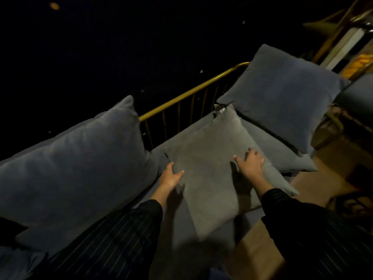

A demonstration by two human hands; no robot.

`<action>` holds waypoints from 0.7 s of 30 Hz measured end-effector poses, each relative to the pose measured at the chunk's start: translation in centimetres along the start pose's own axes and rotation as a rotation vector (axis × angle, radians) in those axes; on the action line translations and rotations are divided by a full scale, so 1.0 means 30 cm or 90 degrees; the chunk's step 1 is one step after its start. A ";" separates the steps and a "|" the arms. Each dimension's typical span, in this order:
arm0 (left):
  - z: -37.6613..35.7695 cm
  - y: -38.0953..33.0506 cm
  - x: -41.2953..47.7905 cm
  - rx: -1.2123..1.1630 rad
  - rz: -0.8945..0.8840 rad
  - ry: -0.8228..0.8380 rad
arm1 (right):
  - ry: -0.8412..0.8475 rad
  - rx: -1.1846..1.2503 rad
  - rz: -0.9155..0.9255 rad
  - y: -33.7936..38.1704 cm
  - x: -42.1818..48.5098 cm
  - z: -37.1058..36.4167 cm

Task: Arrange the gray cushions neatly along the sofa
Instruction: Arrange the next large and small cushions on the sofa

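A light gray cushion (212, 158) lies flat on the sofa seat (177, 229) in the middle. My left hand (170, 176) grips its left edge, thumb on top. My right hand (250, 164) rests on its right side, fingers curled over the edge. A large dark gray cushion (76, 164) leans against the sofa's back at the left. Another dark gray cushion (280, 96) stands tilted at the right end, resting on a flat seat pad (282, 154).
A yellow metal rail (189, 93) with thin bars runs behind the sofa. Beyond it all is dark. A wooden floor (327, 174) lies to the right. A wicker chair (333, 122) and a further gray cushion (359, 98) stand at the far right.
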State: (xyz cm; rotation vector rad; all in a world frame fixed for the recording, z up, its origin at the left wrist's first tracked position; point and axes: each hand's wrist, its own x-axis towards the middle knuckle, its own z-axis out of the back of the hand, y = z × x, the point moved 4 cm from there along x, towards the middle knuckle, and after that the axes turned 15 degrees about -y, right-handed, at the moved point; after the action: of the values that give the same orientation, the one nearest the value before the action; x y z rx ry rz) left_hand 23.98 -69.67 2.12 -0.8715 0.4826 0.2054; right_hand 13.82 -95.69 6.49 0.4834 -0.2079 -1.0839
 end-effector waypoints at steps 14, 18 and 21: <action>-0.431 0.067 0.290 -0.245 0.249 -0.123 | 0.135 -0.066 0.057 -0.069 0.465 -0.256; -0.460 0.126 0.307 -0.324 0.260 -0.097 | 0.172 -0.093 0.050 -0.094 0.505 -0.299; -0.470 0.168 0.317 -0.374 0.331 -0.102 | 0.188 -0.079 0.049 -0.098 0.518 -0.303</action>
State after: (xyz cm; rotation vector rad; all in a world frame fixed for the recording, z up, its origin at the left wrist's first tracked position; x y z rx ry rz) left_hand 25.92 -77.62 -13.63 -1.2751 0.4988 0.9212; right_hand 22.23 -108.03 -3.98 0.5133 0.0999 -0.9316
